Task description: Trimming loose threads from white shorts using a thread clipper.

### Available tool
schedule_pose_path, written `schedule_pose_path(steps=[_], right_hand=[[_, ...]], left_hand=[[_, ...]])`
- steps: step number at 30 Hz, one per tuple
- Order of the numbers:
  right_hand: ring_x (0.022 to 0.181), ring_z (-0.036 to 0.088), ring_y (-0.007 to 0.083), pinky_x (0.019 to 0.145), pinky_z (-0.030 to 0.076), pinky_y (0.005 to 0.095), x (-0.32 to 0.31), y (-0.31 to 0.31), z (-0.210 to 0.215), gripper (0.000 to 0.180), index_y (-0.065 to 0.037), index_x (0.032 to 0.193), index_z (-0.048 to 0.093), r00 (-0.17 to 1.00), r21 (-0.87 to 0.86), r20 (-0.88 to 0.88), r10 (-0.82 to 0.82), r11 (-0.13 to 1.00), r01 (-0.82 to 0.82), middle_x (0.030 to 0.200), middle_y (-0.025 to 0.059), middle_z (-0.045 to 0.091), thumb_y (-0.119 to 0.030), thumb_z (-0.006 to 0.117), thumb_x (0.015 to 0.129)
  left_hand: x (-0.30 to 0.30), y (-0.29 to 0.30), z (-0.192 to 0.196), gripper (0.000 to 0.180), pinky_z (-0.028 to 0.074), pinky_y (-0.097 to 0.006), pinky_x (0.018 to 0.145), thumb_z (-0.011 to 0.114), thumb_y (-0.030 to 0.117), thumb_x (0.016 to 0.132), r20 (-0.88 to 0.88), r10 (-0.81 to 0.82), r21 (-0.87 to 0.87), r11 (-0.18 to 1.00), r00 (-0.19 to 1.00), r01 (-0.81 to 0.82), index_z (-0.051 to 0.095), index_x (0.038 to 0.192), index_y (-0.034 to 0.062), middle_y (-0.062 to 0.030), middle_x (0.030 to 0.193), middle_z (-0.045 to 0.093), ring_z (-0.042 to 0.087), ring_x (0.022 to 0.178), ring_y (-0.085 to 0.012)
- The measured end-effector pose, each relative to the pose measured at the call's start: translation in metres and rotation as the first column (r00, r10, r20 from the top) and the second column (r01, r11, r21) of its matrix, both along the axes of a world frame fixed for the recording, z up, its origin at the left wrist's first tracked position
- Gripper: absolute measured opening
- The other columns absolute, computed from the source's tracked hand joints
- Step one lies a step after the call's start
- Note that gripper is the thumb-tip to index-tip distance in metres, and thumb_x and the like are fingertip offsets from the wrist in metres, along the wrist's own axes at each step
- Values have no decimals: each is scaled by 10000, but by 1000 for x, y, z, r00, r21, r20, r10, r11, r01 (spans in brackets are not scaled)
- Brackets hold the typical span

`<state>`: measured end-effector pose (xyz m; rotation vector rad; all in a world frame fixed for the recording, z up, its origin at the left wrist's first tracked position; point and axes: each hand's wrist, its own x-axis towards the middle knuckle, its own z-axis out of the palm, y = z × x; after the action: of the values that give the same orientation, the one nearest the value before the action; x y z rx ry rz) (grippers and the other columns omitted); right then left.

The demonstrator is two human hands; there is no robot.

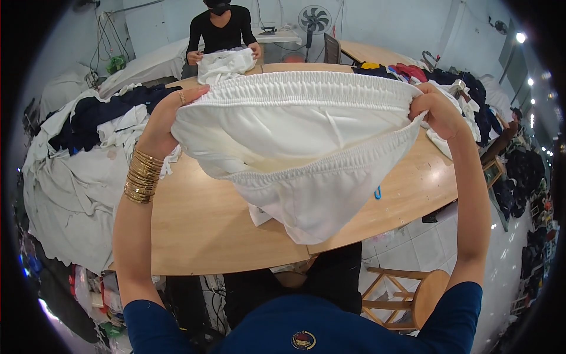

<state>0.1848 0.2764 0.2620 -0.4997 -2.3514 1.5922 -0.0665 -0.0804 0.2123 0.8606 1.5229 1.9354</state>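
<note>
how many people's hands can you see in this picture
4. The wearer's left hand and right hand hold the white shorts open; a co-worker's two hands hold white cloth across the table.

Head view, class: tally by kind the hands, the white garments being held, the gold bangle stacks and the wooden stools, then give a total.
Hands: 4, namely left hand, right hand, and a co-worker's two hands
White garments held: 2, namely white shorts, white cloth
Gold bangle stacks: 1
Wooden stools: 1
Total: 8
</note>
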Motion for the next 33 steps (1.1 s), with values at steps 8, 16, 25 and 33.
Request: schedule_pose_path(steps=[8,16,25,33], right_hand=[[536,432,76,492,317,212,-4,-23,4,132,-40,633,560,969,-136,-206,-139,984,113,617,-18,493,16,478,546],[615,500,116,587,392,239,-50,-92,3,178,30,719,602,960,371,-74,271,901,-225,627,26,534,-32,483,602],[540,464,130,523,386,282,-45,-31,-15,160,18,769,593,972,825,-233,-35,522,217,573,80,512,-38,507,647],[624,570,110,581,501,257,15,2,6,227,-21,807,679,975,299,-115,-191,929,218,694,26,613,-64,518,653]], left_hand=[[-5,-5,-3,305,456,-259,840,466,141,913,-52,6,39,999,999,-4,558,1134,-49,-70,1109,590,581,962,-128],[55,77,13,486,426,-276,877,702,211,762,-758,-324,-244,946,566,215,529,1156,-14,-58,1072,593,558,950,-127],[40,39,27,331,437,-208,730,604,287,844,-252,-71,-86,995,965,50,624,982,-14,-28,934,625,571,821,-78],[-5,-4,17,316,447,-210,709,576,289,866,-105,49,-47,997,993,-54,614,995,3,-4,918,615,565,794,-57]])
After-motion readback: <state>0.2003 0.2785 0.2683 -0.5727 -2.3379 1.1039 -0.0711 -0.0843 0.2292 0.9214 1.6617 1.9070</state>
